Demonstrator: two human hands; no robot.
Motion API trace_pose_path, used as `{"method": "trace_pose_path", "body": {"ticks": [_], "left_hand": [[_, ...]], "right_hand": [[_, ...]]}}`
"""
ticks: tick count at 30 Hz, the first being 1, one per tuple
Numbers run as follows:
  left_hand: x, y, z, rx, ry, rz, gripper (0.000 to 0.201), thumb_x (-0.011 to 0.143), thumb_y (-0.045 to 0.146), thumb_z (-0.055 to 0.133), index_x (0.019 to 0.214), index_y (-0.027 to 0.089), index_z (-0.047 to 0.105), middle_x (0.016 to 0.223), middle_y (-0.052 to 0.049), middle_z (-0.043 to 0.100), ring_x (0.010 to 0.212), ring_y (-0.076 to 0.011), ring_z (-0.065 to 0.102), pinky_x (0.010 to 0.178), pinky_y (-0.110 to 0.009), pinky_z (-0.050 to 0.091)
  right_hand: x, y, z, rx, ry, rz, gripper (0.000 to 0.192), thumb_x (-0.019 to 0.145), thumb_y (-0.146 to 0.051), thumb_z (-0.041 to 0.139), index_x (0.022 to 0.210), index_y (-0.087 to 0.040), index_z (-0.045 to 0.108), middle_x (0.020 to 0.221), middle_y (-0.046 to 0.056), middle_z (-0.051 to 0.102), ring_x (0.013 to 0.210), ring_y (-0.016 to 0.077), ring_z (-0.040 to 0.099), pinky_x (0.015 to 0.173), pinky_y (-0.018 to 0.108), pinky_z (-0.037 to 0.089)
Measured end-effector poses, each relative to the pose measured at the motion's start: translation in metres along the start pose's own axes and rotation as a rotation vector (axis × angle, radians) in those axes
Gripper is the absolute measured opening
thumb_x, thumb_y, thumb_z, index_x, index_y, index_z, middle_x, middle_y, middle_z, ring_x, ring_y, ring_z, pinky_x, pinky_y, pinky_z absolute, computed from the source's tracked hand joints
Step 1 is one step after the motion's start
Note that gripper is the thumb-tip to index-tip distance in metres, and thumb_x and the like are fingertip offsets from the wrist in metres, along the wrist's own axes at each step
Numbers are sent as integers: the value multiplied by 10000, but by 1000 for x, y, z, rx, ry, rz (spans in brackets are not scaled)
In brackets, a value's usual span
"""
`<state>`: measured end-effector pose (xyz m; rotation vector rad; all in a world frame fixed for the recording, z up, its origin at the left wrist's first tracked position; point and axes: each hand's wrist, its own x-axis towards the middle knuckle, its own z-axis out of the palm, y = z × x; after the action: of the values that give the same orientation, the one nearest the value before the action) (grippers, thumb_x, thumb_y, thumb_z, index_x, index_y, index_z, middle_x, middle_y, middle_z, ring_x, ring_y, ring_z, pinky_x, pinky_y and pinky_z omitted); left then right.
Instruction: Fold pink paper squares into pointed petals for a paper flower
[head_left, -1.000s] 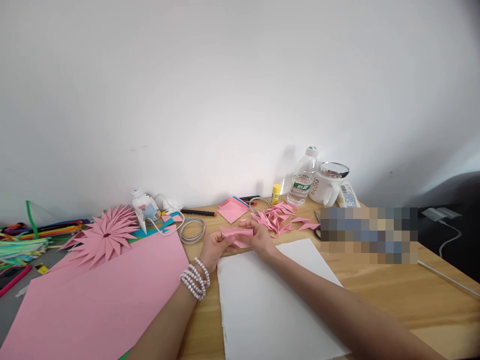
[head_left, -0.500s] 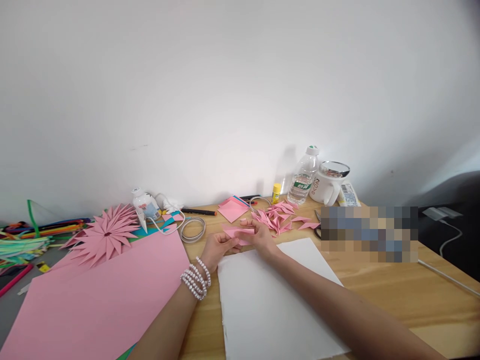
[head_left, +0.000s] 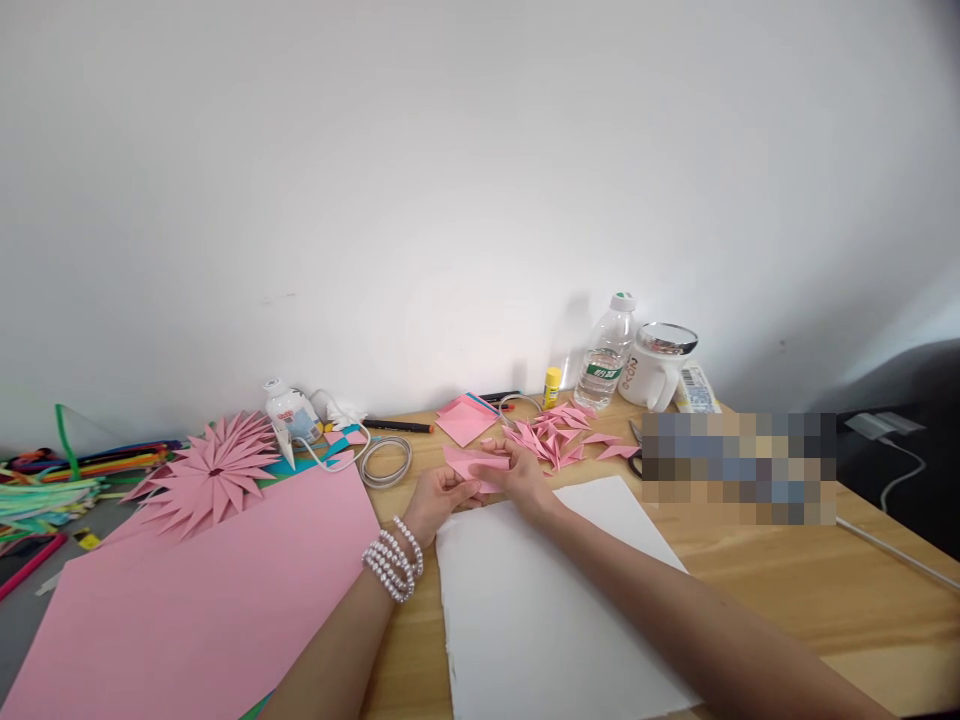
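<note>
Between my two hands is a small piece of folded pink paper [head_left: 491, 477], held just above the far edge of a white board [head_left: 555, 600]. My left hand [head_left: 439, 500], with pearl bracelets at the wrist, pinches its left side between thumb and fingers. On the paper's right part, my right hand [head_left: 521, 480] closes with thumb and fingertips. Just beyond the right hand lies a heap of folded pink paper pieces [head_left: 555, 437]. A stack of pink paper squares [head_left: 466, 418] rests behind the hands.
Left lie a large pink sheet [head_left: 210, 590], a pink folded-paper wheel [head_left: 216, 472], a white bottle [head_left: 292, 410] and a coiled cable [head_left: 386, 462]. A glue stick [head_left: 552, 387], water bottle [head_left: 606, 355] and mug [head_left: 660, 368] stand by the wall. Scissors [head_left: 636, 462] lie right, beside a blurred patch.
Both hands stay in nearly the same place on the pink paper. The fingers have shifted slightly, and a little more of the paper's left part shows.
</note>
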<state>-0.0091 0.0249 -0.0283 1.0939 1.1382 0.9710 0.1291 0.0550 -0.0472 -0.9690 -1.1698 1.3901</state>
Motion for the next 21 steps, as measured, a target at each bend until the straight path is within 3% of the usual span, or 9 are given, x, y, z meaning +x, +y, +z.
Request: {"method": "trace_pose_path", "body": {"ticks": [4, 9, 14, 21], "left_hand": [[0, 1, -1, -75, 21, 76, 281, 603, 313, 685, 786, 107, 632, 772, -73, 665, 673, -159, 617, 687, -323, 508], [1, 2, -4, -86, 85, 132, 251, 618, 338, 669, 695, 100, 643, 650, -61, 656, 602, -157, 606, 646, -321, 514], [2, -2, -4, -79, 195, 169, 245, 595, 342, 685, 634, 104, 641, 586, -48, 639, 528, -130, 581, 539, -247, 491], [2, -3, 2, -120, 205, 165, 251, 582, 352, 689, 644, 112, 644, 595, -37, 646, 534, -130, 580, 571, -269, 499]], "right_hand": [[1, 0, 0, -23, -1, -19, 443, 476, -355, 723, 818, -173, 508, 716, -13, 524, 588, 116, 500, 541, 243, 401], [1, 1, 0, -73, -29, -21, 453, 516, -358, 695, 880, -179, 494, 673, -18, 521, 586, 129, 497, 526, 240, 390], [0, 1, -1, -222, -48, -124, 490, 515, -314, 685, 952, -194, 498, 757, -4, 543, 705, 164, 510, 615, 265, 408], [-2, -3, -2, -327, -43, -95, 466, 510, -229, 649, 946, -189, 492, 755, -9, 524, 650, 146, 483, 559, 247, 389]]}}
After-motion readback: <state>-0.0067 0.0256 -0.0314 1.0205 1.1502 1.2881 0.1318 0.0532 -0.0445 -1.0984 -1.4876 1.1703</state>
